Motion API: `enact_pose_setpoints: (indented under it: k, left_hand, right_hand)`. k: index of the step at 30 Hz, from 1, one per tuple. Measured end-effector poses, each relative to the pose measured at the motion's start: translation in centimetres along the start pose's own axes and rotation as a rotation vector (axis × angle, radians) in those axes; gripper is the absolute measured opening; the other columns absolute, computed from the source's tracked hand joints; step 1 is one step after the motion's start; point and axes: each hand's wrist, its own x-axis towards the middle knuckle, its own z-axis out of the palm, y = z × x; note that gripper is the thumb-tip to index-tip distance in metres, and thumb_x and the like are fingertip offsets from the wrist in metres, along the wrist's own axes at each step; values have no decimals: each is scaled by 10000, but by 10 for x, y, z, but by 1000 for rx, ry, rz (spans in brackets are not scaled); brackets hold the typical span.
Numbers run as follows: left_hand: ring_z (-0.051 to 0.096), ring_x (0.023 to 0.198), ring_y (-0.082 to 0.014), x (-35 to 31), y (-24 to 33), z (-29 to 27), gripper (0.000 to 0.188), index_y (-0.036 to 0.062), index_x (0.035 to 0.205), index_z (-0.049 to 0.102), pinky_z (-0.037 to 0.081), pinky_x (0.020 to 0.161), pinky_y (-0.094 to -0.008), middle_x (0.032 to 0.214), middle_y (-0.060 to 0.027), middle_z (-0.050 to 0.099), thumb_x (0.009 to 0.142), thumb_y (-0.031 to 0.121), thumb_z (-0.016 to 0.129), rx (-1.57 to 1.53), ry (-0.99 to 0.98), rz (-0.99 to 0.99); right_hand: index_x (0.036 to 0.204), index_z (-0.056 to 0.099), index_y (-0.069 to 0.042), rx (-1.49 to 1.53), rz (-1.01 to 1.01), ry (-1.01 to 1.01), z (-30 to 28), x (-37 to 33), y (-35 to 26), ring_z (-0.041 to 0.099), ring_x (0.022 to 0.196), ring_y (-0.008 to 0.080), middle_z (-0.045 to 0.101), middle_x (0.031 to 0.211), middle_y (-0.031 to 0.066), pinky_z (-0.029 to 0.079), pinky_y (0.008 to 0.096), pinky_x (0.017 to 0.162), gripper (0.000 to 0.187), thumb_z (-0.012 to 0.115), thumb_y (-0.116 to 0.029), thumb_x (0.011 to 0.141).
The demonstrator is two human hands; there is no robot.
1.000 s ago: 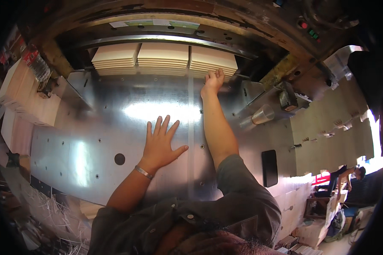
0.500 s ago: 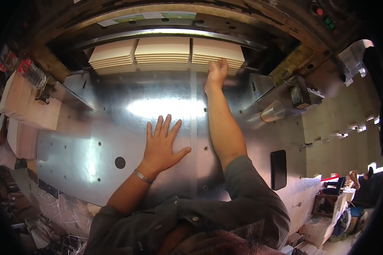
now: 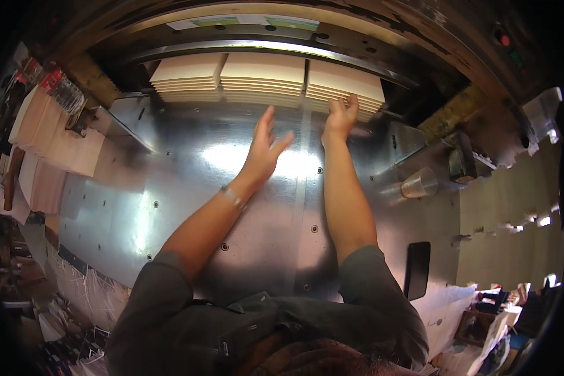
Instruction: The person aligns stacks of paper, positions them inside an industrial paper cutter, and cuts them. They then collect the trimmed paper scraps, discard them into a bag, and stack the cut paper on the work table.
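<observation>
Three side-by-side stacks of cream paper blocks lie under the machine's metal bar (image 3: pixel 263 45): a left stack (image 3: pixel 188 70), a middle stack (image 3: pixel 263 67) and a right stack (image 3: pixel 344 78). My right hand (image 3: pixel 339 122) is at the front edge of the right stack, fingers parted and pointing up against its layered side. My left hand (image 3: pixel 263 153) is slightly blurred over the shiny metal table (image 3: pixel 263 232), short of the middle stack. Its thumb stands away from the fingers, and it holds nothing. A metal bracelet (image 3: pixel 234 197) circles my left wrist.
On the table's right side are a clear plastic cup (image 3: pixel 420 183) and a black phone (image 3: pixel 417 269). Paper piles (image 3: pixel 44 135) and a red-labelled bottle (image 3: pixel 64 91) stand at left. Paper strips (image 3: pixel 94 285) lie lower left. Buttons (image 3: pixel 505 41) sit upper right.
My left hand has left its flat spread on the table and moved forward toward the stacks. My right hand stays at the right stack, its fingers less curled. The whole view has shifted slightly.
</observation>
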Motion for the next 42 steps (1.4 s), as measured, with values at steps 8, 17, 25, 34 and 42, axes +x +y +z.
enact_pose_setpoints:
  k: [8, 17, 25, 34, 42]
  left_hand:
    - [136, 1545, -394, 113, -30, 9, 844, 24, 1609, 103, 176, 1252, -498, 1665, -198, 101, 1053, 634, 278, -625, 443, 33]
    - [158, 1547, -363, 113, -28, 9, 851, 15, 1608, 95, 204, 1258, -483, 1669, -198, 124, 1053, 645, 235, -567, 496, 12]
    - [155, 1551, -343, 114, -29, 7, 825, 29, 1613, 84, 216, 1257, -468, 1681, -168, 119, 1061, 629, 214, -514, 518, 23]
    - [168, 1544, -359, 114, -29, 8, 859, 12, 1610, 70, 217, 1259, -462, 1680, -167, 120, 1052, 647, 219, -601, 506, 15]
    - [167, 1544, -358, 114, -28, 9, 869, 9, 1607, 92, 214, 1260, -470, 1673, -191, 122, 1045, 661, 209, -522, 549, 18]
  right_hand:
    - [1512, 318, 49, 5, 26, -15, 8, -8, -5, 403, 1424, 329, 369, 1504, 182, 399, 371, 1090, 768, 673, -14, 834]
    - [1506, 321, 36, -1, 35, -21, 1, -3, -5, 408, 1425, 371, 383, 1454, 177, 387, 412, 1118, 760, 667, -16, 830]
    - [1503, 319, 25, 55, 68, -40, 4, -6, -9, 389, 1429, 355, 369, 1445, 158, 405, 380, 1086, 739, 669, -14, 853]
    - [1469, 365, -14, 20, 35, -25, 4, -6, -8, 515, 1129, 151, 402, 1370, 59, 427, 313, 959, 691, 682, -62, 856]
    - [1442, 370, 1, 52, 18, -26, 3, -4, -3, 526, 1039, 138, 403, 1325, 59, 448, 277, 856, 664, 676, -30, 854]
